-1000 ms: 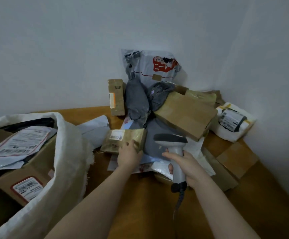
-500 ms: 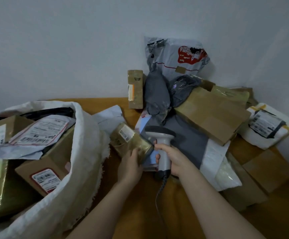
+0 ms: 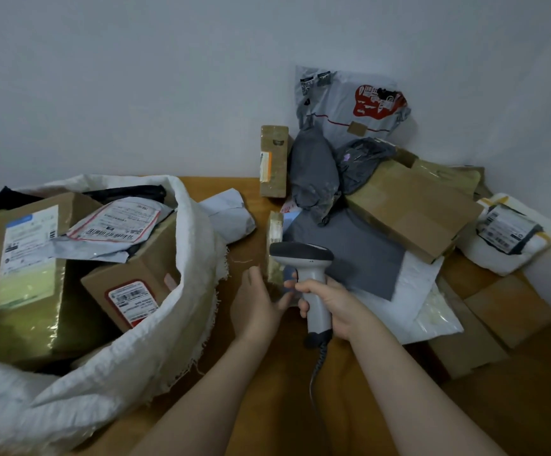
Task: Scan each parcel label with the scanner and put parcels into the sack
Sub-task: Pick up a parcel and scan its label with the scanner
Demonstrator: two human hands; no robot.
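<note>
My left hand (image 3: 257,306) holds a small tape-wrapped brown parcel (image 3: 274,248) by its lower end, and the parcel stands on edge with its narrow side toward me. Just right of it, my right hand (image 3: 330,299) grips the handle of the grey-white corded scanner (image 3: 303,258), whose dark head sits right beside the parcel. The parcel's label is turned out of sight. On the left the white woven sack (image 3: 182,307) lies open, holding several labelled boxes and a poly mailer.
A heap of parcels fills the far right corner: a grey mailer with a red print (image 3: 349,103), a flat cardboard box (image 3: 412,209), a white labelled bag (image 3: 511,232), an upright small box (image 3: 274,159). White walls close the back and right of the orange surface (image 3: 514,406).
My left hand has lifted the small parcel off the pile and turned it up onto its edge. My right hand has brought the scanner closer to it.
</note>
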